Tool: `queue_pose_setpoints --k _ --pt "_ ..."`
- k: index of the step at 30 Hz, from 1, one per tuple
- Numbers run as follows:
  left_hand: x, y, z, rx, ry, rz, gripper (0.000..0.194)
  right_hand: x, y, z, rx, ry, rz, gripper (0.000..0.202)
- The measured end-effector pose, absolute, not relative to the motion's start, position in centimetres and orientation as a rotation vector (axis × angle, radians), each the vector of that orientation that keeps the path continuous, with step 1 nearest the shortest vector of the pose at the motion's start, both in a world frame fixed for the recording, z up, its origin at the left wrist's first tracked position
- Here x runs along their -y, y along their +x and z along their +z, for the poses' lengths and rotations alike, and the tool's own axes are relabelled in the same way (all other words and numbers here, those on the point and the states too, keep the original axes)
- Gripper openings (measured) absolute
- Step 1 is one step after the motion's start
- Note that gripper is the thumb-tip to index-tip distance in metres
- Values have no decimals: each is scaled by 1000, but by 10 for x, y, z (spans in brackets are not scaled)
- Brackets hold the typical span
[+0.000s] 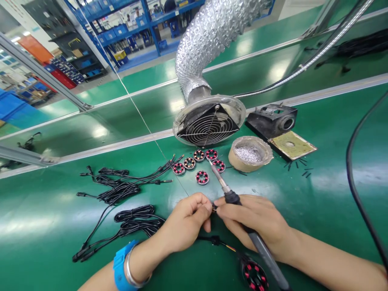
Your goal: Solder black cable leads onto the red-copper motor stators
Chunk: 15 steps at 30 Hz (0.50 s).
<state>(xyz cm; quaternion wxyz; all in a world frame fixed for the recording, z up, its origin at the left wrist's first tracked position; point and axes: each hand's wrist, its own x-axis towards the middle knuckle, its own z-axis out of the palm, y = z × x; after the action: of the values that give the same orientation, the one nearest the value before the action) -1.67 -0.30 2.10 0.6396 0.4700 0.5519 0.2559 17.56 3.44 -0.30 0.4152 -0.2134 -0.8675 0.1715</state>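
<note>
My right hand (pixel 257 218) grips a soldering iron (pixel 232 197), its tip pointing away toward a group of ring-shaped motor stators (pixel 202 177) with red or copper windings. Beside it, my left hand (pixel 189 220) is closed in a pinch. A tiny dark piece (pixel 214 208) shows between the fingertips of both hands, too small and covered to name. Below the hands, a black cable (pixel 209 239) with thin coloured wires leads to another stator (pixel 254 275) with red windings, partly behind the iron's handle.
Bundled black cables (pixel 121 190) lie at left. A fume extractor (pixel 209 125) on a silver duct (pixel 200 52) stands behind the stators. A round pot of silvery material (pixel 250 153), a black stand (pixel 273 121) and a yellowish sponge (pixel 292 144) are at right. A black cord (pixel 351 161) hangs nearby.
</note>
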Motion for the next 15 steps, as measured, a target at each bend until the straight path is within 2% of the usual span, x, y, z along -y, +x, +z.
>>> queue_pose_setpoints --k 5,9,15 --pt "5 -18 25 -1197 1083 564 28 -36 171 2 2159 -477 363 24" --pt "6 -19 34 -1381 1443 491 11 -33 177 9 2133 -546 415 26" --pt "7 -18 41 -1378 1511 432 15 -33 174 2 2112 -518 453 26"
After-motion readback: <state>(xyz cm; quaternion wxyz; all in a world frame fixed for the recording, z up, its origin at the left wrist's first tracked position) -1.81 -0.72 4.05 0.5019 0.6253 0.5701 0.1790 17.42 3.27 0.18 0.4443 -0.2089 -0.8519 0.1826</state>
